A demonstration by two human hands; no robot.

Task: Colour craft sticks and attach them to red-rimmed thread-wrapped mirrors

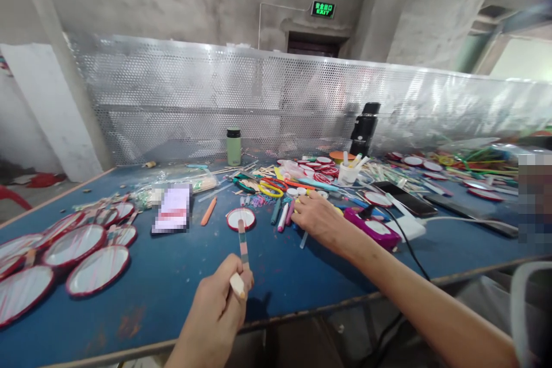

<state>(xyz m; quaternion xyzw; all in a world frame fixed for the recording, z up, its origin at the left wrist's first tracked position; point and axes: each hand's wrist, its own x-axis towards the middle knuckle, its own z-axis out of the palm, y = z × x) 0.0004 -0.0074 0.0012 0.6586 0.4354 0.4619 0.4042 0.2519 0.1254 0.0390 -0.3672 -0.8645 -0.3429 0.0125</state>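
Note:
My left hand, low in the middle, is closed around a striped flat stick. The stick's far end meets a small round white disc with a red rim. A pale cream, blunt-ended piece sticks out between the thumb and fingers of the same hand. My right hand reaches over the pile, its fingers curled down; their tips are partly hidden, and I cannot make out what they pinch. Beside those fingers lie a pink marker, a teal marker and a clear stick.
Several larger red-rimmed discs overlap at the left. A phone and an orange pen lie nearer the middle. Yellow-handled scissors, a white cup of pens and a purple device with a cable surround the right arm.

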